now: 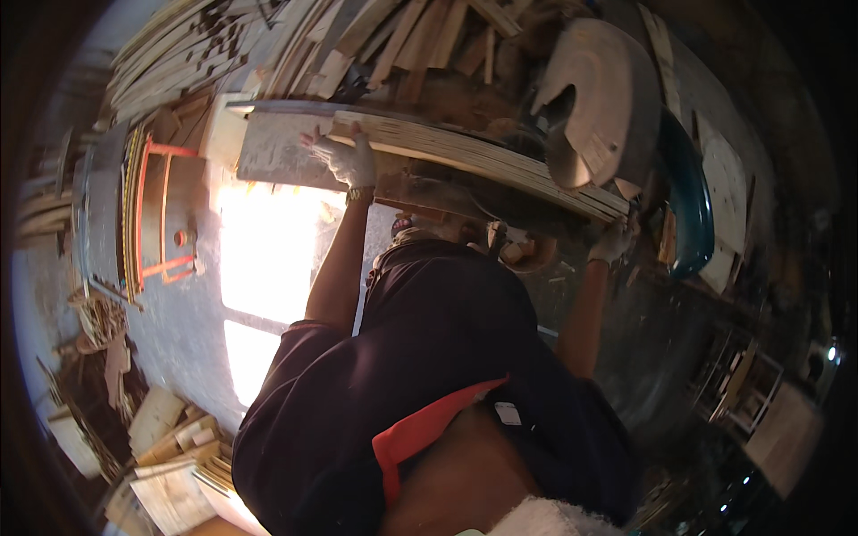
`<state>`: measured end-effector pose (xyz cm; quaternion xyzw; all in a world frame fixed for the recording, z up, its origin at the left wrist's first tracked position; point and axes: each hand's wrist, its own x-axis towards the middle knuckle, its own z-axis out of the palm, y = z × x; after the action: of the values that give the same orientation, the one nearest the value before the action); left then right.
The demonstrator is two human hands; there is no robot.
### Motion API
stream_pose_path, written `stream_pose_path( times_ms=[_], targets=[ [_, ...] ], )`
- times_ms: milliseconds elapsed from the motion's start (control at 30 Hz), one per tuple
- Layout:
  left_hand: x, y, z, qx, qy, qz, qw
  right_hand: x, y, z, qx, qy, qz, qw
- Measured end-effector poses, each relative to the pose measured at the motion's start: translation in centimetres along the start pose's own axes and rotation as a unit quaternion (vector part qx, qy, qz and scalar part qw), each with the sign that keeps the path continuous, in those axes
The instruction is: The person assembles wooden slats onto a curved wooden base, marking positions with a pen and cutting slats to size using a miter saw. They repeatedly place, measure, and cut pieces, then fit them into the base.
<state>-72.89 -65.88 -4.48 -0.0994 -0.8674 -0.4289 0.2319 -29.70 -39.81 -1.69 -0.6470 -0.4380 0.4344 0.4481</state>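
Note:
A bundle of long pale wooden strips (447, 147) lies across the bench, slanting down to the right beneath a chop saw. My left hand (347, 163), in a whitish glove, is open with fingers spread beside the left end of the strips; its thumb is close to that end. At the right end of the strips is my right hand (612, 243), also gloved. Its fingers are dim and partly hidden, so their grip is unclear. The saw's large metal guard (603, 89) stands over the strips, with part of the round blade (565, 161) showing below it.
A curved green machine part (695, 205) stands right of the guard. Timber pieces (411, 40) are heaped behind the bench (277, 147). An orange metal frame (165, 210) stands at left. Wood offcuts (170, 429) lie at lower left. Bright light falls on the floor (268, 259).

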Motion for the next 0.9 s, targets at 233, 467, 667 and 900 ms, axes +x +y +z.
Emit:
stream_pose_path(
  times_ms=[233,467,667,900],
  targets=[
    [-1.8,8.1,-0.6,0.001,-0.333,0.442,0.833,1.7,2.1,-0.8,-0.016,-0.003,0.01,1.0],
    [-0.9,9.0,0.3,0.039,-0.394,0.446,0.803,7.6,6.3,1.5,-0.573,-0.015,-0.189,0.797],
    [-1.2,8.9,0.3,0.046,-0.403,0.45,0.796,4.7,4.5,0.9,-0.273,0.001,-0.14,0.952],
    [-1.2,7.9,0.8,0.032,-0.38,0.448,0.809,2.2,-0.8,-1.9,-0.206,0.044,-0.151,0.966]
  ],
)
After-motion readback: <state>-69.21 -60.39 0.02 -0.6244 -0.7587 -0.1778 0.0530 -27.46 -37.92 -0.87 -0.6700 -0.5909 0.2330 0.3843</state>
